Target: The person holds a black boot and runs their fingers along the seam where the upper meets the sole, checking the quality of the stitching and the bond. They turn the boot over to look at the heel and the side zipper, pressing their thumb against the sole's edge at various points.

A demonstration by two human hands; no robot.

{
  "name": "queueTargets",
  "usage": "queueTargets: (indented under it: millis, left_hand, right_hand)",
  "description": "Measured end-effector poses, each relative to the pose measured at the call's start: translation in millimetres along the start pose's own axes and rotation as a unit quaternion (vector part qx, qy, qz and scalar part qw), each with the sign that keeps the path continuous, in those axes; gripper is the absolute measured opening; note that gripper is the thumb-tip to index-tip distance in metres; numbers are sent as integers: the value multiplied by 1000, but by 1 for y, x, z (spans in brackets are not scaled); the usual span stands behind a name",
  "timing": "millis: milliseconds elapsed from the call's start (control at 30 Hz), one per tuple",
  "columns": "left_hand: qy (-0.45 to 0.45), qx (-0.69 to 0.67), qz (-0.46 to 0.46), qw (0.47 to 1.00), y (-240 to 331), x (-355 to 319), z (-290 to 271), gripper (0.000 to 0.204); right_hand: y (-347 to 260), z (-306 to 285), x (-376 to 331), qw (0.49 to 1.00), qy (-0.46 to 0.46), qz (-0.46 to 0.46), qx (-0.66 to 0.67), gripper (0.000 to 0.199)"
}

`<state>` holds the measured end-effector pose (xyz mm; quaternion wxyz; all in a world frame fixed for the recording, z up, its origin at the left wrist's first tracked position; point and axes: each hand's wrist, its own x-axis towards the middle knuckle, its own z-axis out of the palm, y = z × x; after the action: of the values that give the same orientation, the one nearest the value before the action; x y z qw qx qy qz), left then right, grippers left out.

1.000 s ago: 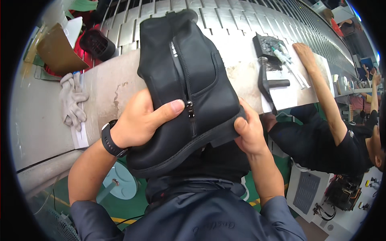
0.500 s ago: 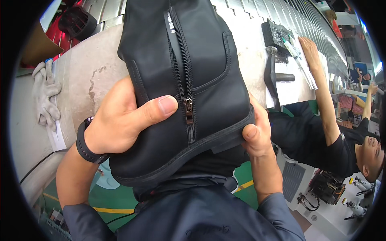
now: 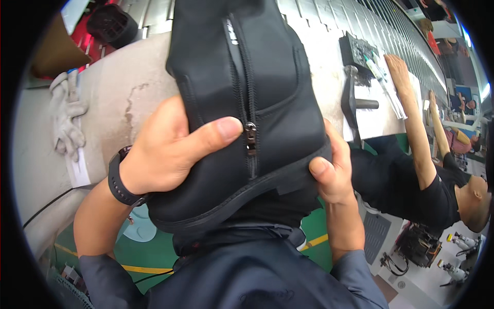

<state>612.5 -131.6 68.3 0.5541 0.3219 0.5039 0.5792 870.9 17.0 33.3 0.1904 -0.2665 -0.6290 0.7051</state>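
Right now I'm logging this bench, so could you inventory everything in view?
Boot: one, black, centre
Table: one, beige, beyond boot
Gloves: count unclear, grey, table's left
Hammer: one, black, table's right
Block: one, black, beyond hammer
Pen-like tools: at least two, whitish with green, beside block
Slats: many, silver, far side
Rounded object: one, black, upper left
Curved sheet: one, brown, upper left
Stool: one, light blue, lower left
Floor: one, green, below
Co-workers: several, nearest in black, right
Machinery: count unclear, mixed, lower right
Watch: one, black, left wrist
Left hand: one, bare, gripping boot
Right hand: one, bare, at heel
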Motion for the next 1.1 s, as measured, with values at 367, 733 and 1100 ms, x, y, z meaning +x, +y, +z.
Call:
queueTargets:
  millis: [367,733,1100]
  left_hand:
    - [-45,426,-68,901,65,6,-19,72]
    - [-11,601,56,797,40,-16,-10,139]
    - [33,616,0,787,48,-19,-2,116]
  right_hand:
    - [-16,19,55,988,-34,-55,-142,88]
    - [-22,19,58,952,-33,-121,-280,110]
    - [-25,27,56,968,-15,-63,-243,104]
